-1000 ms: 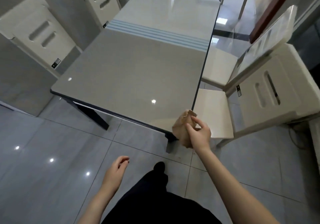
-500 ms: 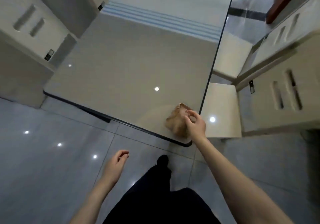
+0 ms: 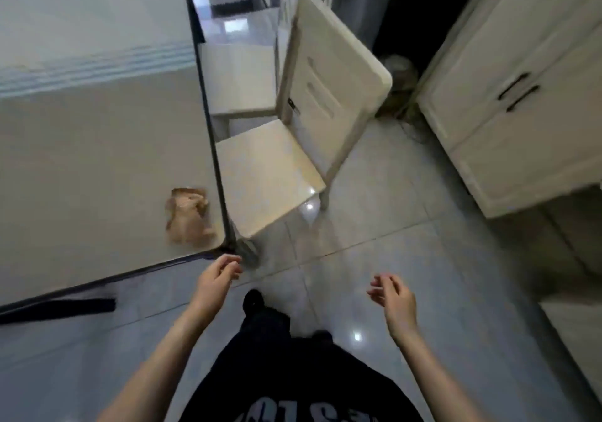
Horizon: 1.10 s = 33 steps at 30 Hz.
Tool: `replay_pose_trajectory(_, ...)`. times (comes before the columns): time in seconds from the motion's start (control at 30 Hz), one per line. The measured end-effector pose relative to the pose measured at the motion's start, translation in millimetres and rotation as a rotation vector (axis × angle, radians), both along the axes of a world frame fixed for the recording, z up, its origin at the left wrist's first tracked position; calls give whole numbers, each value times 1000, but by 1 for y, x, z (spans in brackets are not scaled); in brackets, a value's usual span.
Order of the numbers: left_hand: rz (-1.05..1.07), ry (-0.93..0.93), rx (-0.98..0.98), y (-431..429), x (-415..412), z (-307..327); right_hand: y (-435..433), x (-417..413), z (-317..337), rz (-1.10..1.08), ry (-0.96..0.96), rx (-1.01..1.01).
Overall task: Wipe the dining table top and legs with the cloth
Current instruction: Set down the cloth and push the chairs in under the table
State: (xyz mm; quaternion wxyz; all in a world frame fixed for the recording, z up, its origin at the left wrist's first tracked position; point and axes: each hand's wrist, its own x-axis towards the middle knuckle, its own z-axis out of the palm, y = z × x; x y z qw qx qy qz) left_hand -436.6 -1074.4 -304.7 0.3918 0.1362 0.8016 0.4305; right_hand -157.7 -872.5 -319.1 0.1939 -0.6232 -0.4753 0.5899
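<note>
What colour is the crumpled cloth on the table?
Tan, a light orange-brown cloth, seen in the head view.

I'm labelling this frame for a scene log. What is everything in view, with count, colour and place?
dining table: one, glossy pale grey top, dark edge, striped band; left half
cloth: one, tan, crumpled; on the table top by its near right corner, in neither hand
table leg: one visible, dark; under that corner
near chair: one, cream; along the table's right side
far chair: one, cream; behind the near one
cabinet: one, white, two dark handles; right
floor: glossy grey tiles
left hand: empty, fingers loosely curled; just below the table corner
right hand: empty, fingers loosely curled; over the floor
</note>
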Motion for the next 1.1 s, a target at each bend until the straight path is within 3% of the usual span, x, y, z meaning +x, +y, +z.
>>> replay_pose_trajectory(0.23, -37, -129, -28, 63, 77, -18, -2, 136, -27, -271, -68, -146)
replay_pose_trajectory(0.57, -109, -13, -173, 156, 86, -37, 164, 129, -22, -260, 33, -9)
replay_pose_trajectory(0.7, -114, -62, -179, 242, 81, -52, 247, 133, -33, -217, 10, 2)
replay_pose_trajectory(1.1, -202, -26, 6, 554, 92, -7, 489, 180, -8, -210, -59, 23)
